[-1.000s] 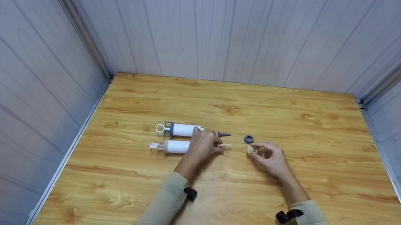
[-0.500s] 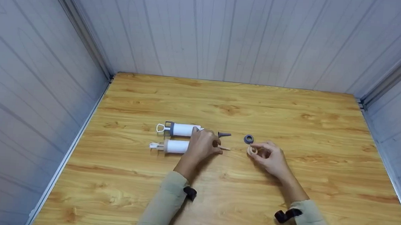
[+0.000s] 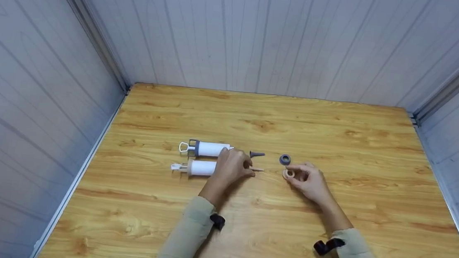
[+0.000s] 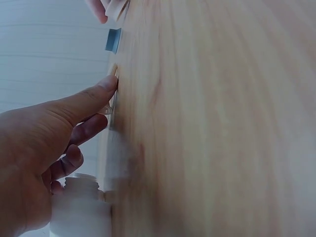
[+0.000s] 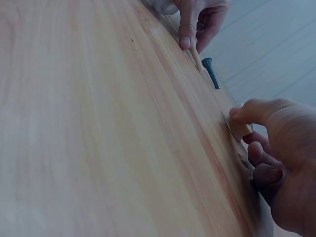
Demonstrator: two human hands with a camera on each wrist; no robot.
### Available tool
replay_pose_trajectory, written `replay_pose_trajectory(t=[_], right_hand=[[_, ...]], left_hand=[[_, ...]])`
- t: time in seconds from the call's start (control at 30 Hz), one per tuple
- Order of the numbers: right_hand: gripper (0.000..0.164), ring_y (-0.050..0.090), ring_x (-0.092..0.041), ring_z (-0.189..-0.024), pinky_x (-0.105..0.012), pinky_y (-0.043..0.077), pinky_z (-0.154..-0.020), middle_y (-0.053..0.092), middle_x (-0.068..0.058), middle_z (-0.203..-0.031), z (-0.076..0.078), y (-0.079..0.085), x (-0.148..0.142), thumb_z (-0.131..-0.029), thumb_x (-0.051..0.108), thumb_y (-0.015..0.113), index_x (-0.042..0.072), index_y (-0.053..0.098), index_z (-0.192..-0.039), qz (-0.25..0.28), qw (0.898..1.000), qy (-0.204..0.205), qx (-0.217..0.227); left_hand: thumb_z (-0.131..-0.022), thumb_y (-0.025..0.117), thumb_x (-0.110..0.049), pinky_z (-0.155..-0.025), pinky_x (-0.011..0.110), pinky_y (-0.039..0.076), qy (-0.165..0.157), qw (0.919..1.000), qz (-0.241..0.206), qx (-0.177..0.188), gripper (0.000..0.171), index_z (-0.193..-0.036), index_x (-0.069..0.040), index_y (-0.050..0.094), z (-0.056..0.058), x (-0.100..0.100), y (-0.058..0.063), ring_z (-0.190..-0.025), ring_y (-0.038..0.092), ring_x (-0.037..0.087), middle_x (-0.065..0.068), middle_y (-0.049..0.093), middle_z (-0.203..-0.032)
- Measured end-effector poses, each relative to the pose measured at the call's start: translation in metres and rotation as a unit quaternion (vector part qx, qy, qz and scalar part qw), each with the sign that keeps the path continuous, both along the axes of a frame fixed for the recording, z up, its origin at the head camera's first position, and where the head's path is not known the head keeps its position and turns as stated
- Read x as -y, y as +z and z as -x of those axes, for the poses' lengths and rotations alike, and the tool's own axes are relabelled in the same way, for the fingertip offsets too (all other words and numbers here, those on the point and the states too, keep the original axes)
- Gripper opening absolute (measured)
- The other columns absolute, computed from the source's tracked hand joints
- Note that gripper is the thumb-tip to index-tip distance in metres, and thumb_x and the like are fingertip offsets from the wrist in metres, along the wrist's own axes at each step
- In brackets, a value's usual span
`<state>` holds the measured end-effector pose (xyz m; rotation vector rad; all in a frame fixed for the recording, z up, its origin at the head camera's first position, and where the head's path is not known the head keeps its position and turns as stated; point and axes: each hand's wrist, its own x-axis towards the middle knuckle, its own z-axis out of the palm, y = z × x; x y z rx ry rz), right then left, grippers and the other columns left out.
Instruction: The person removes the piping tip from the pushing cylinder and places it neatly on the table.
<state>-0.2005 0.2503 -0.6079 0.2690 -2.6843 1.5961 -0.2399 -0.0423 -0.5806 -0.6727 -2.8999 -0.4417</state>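
Observation:
My left hand pinches a slim beige nozzle between thumb and finger, its pointed end toward the right. Under and left of that hand lies a white syringe-like barrel with a beige collar and a white plunger handle; the hand hides its front end in the head view. My right hand holds a beige ring cap by its edge, at the tabletop. Just behind this cap sits a grey ring cap. A grey nozzle lies behind the beige one.
A second white barrel with a grey collar and a loop handle lies behind the first, parallel to it. Everything is on a wood-grain table, with pale panel walls at the back and both sides.
The beige nozzle's tip has swung slightly toward the front in my left hand. My right hand has barely moved and still holds the beige ring cap.

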Motion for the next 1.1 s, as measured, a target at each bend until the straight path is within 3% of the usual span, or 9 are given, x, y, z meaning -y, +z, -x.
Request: replay_pose_trajectory(t=[0.17,0.37,0.87,1.1], right_hand=[[0.032,0.055,-0.011,-0.085,-0.017,0.045,-0.071,0.071,-0.020,-0.105,-0.0001,-0.0011,-0.0009,-0.093,0.004,0.090,0.002,0.085,-0.124,-0.003,1.000,0.002,0.001],[0.030,0.055,-0.009,-0.081,-0.016,0.043,-0.069,0.073,-0.020,-0.104,0.0008,-0.0027,-0.0013,-0.092,0.004,0.091,0.002,0.086,-0.121,-0.006,1.000,0.002,-0.007],[0.030,0.055,-0.007,-0.078,-0.016,0.044,-0.069,0.072,-0.020,-0.101,0.0012,-0.0033,-0.0018,-0.090,0.004,0.093,0.002,0.086,-0.119,-0.009,1.000,-0.004,-0.017],[0.031,0.055,-0.004,-0.078,-0.017,0.044,-0.069,0.074,-0.020,-0.103,0.0008,-0.0020,-0.0006,-0.090,0.003,0.093,0.001,0.085,-0.120,-0.009,1.000,0.004,-0.019]], left_hand=[[-0.085,0.099,-0.046,-0.072,0.037,0.058,-0.011,0.9999,-0.005,-0.005,0.027,-0.096,-0.022,0.093,0.0009,0.0011,0.0008,-0.079,0.079,0.015,-0.006,0.087,-0.090],[-0.084,0.099,-0.048,-0.075,0.038,0.062,-0.013,0.9998,-0.003,-0.013,0.029,-0.098,-0.023,0.093,0.0006,0.0011,0.0004,-0.080,0.081,0.014,-0.006,0.087,-0.089],[-0.082,0.100,-0.049,-0.076,0.040,0.059,-0.012,0.9998,0.005,-0.017,0.030,-0.096,-0.023,0.093,0.0009,0.0002,0.0002,-0.080,0.080,0.015,-0.008,0.086,-0.086],[-0.085,0.098,-0.048,-0.079,0.040,0.054,-0.009,0.9999,0.009,0.007,0.029,-0.101,-0.024,0.093,-0.0005,0.0021,0.0026,-0.086,0.080,0.017,-0.006,0.087,-0.095]])
